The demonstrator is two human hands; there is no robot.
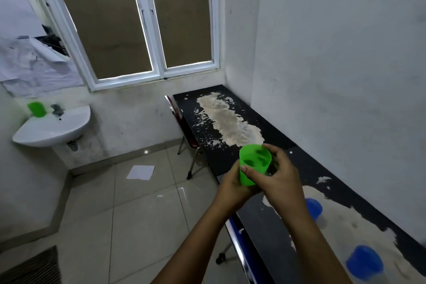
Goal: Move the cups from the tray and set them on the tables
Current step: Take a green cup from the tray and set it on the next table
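Note:
A green plastic cup (pixel 253 163) is held upright above the near part of the far black table (pixel 230 150). My left hand (pixel 232 185) grips its lower part from below and from the left. My right hand (pixel 280 175) wraps round its right side, thumb across the front. Two blue cups stand on the nearer black table (pixel 276 226): one (pixel 314 208) just right of my right forearm, one (pixel 364 263) near the frame's lower right. No tray is in view.
Both tables run along the right wall and have worn pale patches. Chairs (pixel 184 131) are tucked under their left edges. A white sink (pixel 53 129) with another green cup (pixel 36 109) hangs on the left wall. A sheet of paper (pixel 140 172) lies on the tiled floor.

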